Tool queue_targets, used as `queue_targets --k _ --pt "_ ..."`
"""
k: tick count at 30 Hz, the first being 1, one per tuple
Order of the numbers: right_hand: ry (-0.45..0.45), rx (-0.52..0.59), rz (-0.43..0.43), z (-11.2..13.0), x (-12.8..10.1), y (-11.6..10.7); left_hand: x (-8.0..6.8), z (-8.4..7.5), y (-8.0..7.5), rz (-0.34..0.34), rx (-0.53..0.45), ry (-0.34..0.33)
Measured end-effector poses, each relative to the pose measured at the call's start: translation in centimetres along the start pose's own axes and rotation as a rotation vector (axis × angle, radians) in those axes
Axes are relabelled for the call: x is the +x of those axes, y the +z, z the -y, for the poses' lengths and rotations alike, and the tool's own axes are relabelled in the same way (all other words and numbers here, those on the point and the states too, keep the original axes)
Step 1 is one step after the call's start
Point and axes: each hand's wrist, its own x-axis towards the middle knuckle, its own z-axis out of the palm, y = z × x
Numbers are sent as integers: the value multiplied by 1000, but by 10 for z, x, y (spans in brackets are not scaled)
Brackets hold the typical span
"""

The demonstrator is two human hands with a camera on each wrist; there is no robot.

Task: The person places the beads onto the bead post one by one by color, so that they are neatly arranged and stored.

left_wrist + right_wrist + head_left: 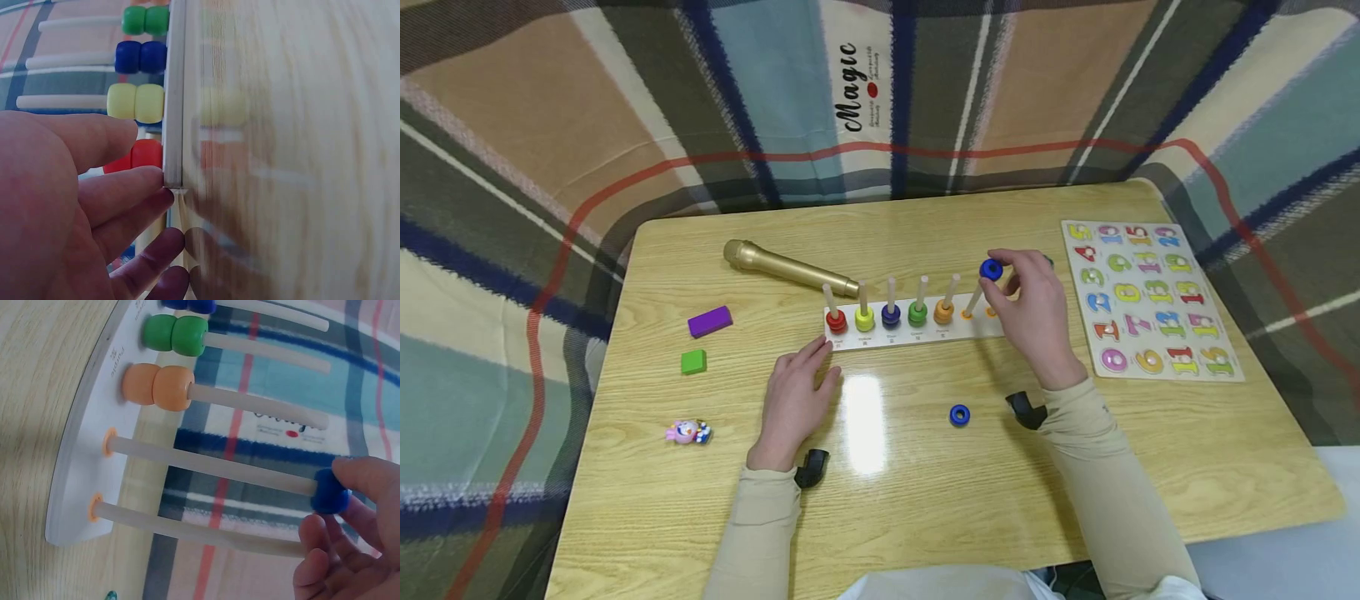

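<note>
A white peg board (962,329) stands mid-table with a row of wooden pegs. Pairs of red (836,322), yellow (864,318), dark blue, green (917,314) and orange (943,312) beads sit on its pegs; the two pegs at the right end carry none at their bases. My right hand (1037,312) pinches a blue bead (330,491) between thumb and fingers, right at the tip of the peg beside the orange beads. My left hand (795,400) has its fingers extended, fingertips (164,199) touching the board's left end. A second blue bead (959,415) lies on the table in front.
Behind the board lies a gold microphone (790,268). At left are a purple block (710,322), a green block (693,362) and a small toy figure (688,432). A number puzzle board (1150,300) lies at right. Plaid cloth (1037,100) hangs around the wooden table.
</note>
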Motion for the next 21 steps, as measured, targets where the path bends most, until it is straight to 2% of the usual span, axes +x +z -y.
queue_targets --k 11,14,17,21 --pt "6 19 -3 -1 -4 -2 -1 0 1 3 -10 -6" --pt "-2 32 23 -2 -12 -4 -2 0 2 4 -14 -10" --pt "-20 32 168 -5 -29 -4 -2 0 2 6 -21 -13" --pt "-55 6 530 -14 -60 1 0 0 1 2 -22 -7"
